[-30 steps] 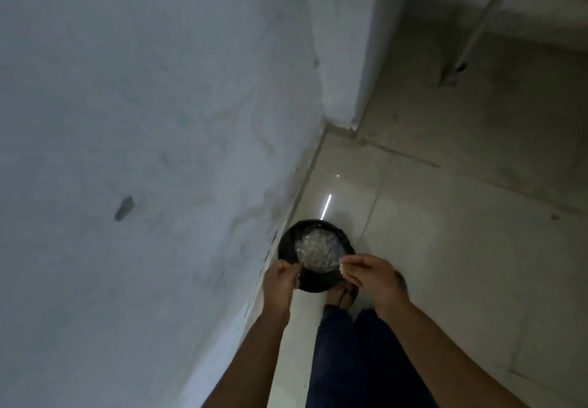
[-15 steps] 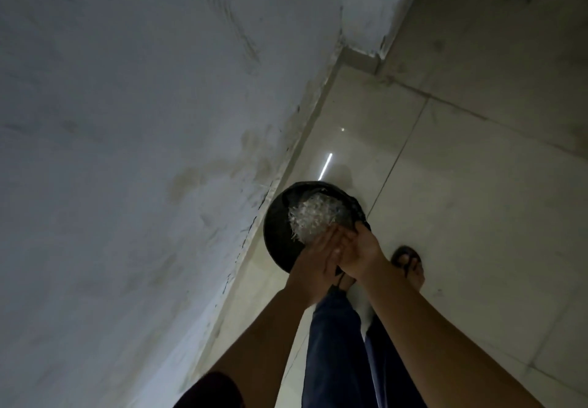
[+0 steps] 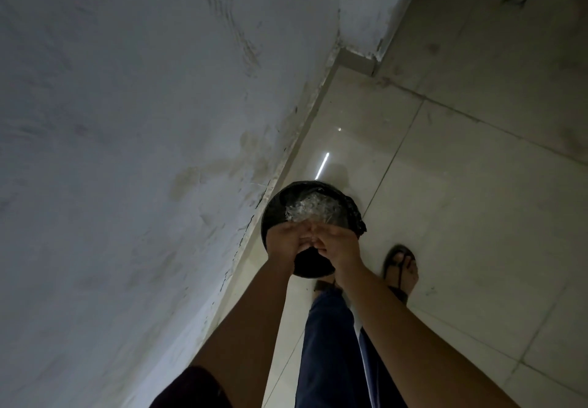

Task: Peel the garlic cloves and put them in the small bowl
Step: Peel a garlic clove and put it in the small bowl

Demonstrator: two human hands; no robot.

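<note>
Fingers [image 3: 300,235] of both hands are meeting tip to tip, bent inward and touching one another. Whether they are pinching anything cannot be told; the contact point is dim and blurred.

- left hand [image 3: 284,242]: reaching forward from a bare forearm, knuckles up, fingertips lying against those of the right hand.
- right hand [image 3: 342,243]: reaching in from the other side, mirroring the left hand.
- garlic clove: whether one is lying between the fingertips cannot be told.
- waste bin [image 3: 270,213]: round, dark, standing on the floor directly below the joined hands, which are covering its near rim.
- black bin liner [image 3: 356,216]: folding over the rim on the right side.
- crumpled clear plastic [image 3: 313,208]: lying inside the bin, just beyond the fingertips.
- wall [image 3: 127,121]: pale, scuffed, running just beside the bin on the left.
- tiled floor [image 3: 461,200]: glossy, showing a thin light reflection [image 3: 324,165] beyond the bin.
- sandalled foot [image 3: 401,269]: standing to the right of the bin, near it.
- dark blue trouser leg [image 3: 327,344]: showing between the forearms.
</note>
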